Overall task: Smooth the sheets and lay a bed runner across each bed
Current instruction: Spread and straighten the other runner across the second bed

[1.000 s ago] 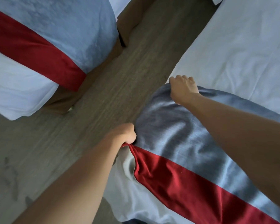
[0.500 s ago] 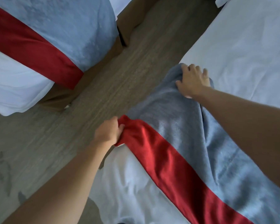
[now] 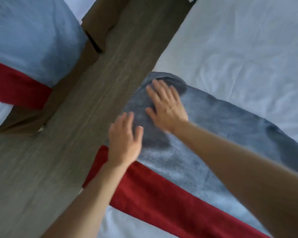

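Both my hands are flat on the bed runner [image 3: 187,152], fingers straight and spread, gripping nothing. My left hand [image 3: 125,143] sits palm-down at the runner's near edge by the bed side, close to where the grey panel meets the red stripe [image 3: 155,189]. My right hand [image 3: 167,107] presses the grey panel further up, just below a bunched, darker fold at the runner's corner. Both hands are motion-blurred.

The runner is a soft, napped grey fabric with a plush red band along one long side. It lies diagonally across the white sheet [image 3: 239,48] and drapes over the bed edge. The sheet is thin cotton with fine creases.

A strip of wood-grain floor [image 3: 76,134] runs between the beds. Across it, the second bed [image 3: 0,114] carries a matching runner [image 3: 33,40], grey with a red band, draped over its side above a brown bed base [image 3: 95,23].
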`<state>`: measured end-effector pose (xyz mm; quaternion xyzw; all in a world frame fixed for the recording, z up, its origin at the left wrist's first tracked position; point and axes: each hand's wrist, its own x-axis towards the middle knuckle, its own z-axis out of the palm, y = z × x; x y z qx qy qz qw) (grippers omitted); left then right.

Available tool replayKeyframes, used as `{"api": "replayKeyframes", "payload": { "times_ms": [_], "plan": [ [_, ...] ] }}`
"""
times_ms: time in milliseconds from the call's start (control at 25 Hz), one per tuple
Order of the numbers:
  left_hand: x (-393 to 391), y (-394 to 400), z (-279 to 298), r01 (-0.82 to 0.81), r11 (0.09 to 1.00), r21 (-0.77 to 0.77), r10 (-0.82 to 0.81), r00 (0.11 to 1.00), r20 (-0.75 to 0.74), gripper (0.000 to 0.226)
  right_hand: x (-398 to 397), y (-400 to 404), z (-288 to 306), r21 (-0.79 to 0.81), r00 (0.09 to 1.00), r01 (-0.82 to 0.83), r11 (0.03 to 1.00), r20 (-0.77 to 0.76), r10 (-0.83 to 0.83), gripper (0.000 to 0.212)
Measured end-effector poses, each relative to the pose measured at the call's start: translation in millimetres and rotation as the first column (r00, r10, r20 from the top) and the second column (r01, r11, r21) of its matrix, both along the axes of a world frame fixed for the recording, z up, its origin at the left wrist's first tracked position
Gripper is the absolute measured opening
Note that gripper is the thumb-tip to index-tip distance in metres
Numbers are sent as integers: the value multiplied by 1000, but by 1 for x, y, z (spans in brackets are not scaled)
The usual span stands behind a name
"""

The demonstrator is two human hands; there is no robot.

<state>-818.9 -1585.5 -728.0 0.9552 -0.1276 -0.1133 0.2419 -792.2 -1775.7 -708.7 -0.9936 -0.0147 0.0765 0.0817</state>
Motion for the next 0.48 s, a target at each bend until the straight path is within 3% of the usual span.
{"api": "replayKeyframes", "payload": {
  "times_ms": [80, 120, 160, 240, 320, 400, 480],
  "plan": [
    [-31, -29, 1, 285, 954, 98, -285, 959, -14, 72, -45, -18, -12, -11, 994, 97, 995, -44, -97, 69],
    [-38, -24, -7, 347, 921, 179, -348, 937, -28, 76, -67, -41, -16, -34, 982, 173, 984, -74, -175, 72],
    [-35, -15, -16, 359, 904, 233, -361, 932, -36, 79, -89, -73, -19, -62, 963, 249, 966, -91, -254, 75],
    [-17, -7, -21, 234, 932, 277, -222, 972, -76, 83, -129, -132, -19, -125, 901, 409, 904, -102, -421, 78],
    [1, -36, -14, 148, 960, 236, -128, 987, -97, 86, -154, -165, -12, -112, 796, 589, 800, -90, -598, 75],
    [7, -94, -3, 288, 948, 139, -293, 956, 15, 76, -163, -178, -2, -67, 716, 696, 715, -2, -698, 67],
    [9, -166, 8, 536, 843, 45, -536, 831, 150, 61, -178, -193, 10, 3, 653, 756, 655, 81, -753, 56]
  ]
}}
